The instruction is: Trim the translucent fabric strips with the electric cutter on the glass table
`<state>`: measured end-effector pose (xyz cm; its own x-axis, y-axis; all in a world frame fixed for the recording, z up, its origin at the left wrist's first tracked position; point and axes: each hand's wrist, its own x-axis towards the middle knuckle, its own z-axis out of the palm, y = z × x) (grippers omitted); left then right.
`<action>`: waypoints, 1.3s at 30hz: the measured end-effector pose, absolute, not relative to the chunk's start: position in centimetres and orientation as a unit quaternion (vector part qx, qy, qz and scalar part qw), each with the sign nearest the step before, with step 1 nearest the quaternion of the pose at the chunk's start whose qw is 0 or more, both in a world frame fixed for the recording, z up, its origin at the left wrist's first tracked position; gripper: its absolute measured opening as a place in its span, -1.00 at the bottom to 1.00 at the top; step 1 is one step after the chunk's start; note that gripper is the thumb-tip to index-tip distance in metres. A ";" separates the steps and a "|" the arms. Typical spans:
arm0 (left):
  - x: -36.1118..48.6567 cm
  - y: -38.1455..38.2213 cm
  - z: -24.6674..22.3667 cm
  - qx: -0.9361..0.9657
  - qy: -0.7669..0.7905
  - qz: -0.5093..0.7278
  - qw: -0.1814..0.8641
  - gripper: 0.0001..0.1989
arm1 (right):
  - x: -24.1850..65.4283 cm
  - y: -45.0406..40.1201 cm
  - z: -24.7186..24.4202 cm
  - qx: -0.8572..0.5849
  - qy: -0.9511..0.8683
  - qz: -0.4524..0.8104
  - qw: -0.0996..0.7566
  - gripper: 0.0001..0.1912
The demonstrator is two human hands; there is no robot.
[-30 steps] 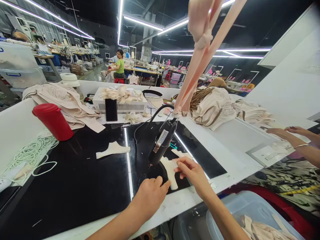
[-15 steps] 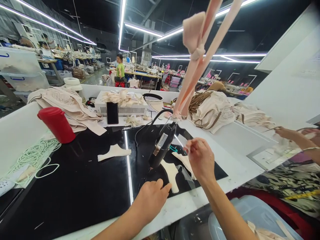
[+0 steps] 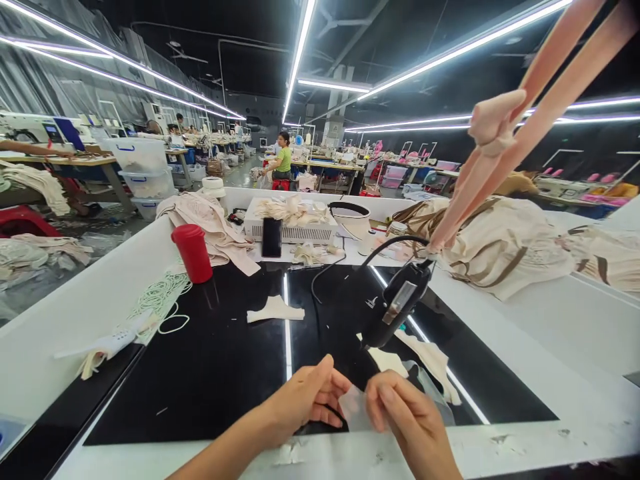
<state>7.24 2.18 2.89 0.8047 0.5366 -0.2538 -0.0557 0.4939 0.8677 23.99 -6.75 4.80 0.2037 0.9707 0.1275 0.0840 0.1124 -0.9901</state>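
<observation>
Tabletop (image 3: 215, 373) of glossy black, bordered in white, is shown in the head view; strip lights (image 3: 300, 60) are mirrored in it, and sewing tables are spread across the room behind; a red cup (image 3: 192, 253) is set near coiled pale green cord (image 3: 159, 293); a black cylindrical tool (image 3: 397, 303) is hung from a knotted pink fabric strap (image 3: 493, 143); matte cream fabric pieces (image 3: 275, 310), curved in outline, are laid flat, one left of centre, two by the tool; a thin translucent film (image 3: 356, 410) is pinched in closed fingertips by the right hand (image 3: 407, 413), between both hands and nearer than the cream pieces; the left hand (image 3: 307, 403) is held half curled at its other edge; whether it is gripped there cannot be told.
</observation>
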 end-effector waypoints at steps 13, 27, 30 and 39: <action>0.3 3.4 3.7 0.539 0.330 0.231 0.739 -0.65 | 19.9 -4.2 3.4 -0.516 -0.470 0.494 0.518 -0.63; -2.5 5.3 4.3 0.659 0.447 0.192 0.574 -0.73 | 19.7 -3.5 1.7 -0.617 -0.536 0.433 0.380 -0.76; -2.3 6.0 3.5 0.684 0.453 0.193 0.539 -0.79 | 19.5 -3.5 1.7 -0.628 -0.595 0.339 0.369 -0.80; -0.6 7.5 3.0 0.757 0.480 0.185 0.403 -0.82 | 19.5 -3.3 0.7 -0.628 -0.647 0.244 0.356 -0.81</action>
<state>-0.59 7.46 3.02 0.4697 0.8764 -0.1065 0.5781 -0.2142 0.7874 19.50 -3.28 0.74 0.0425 0.9871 0.1542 0.6394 0.0917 -0.7634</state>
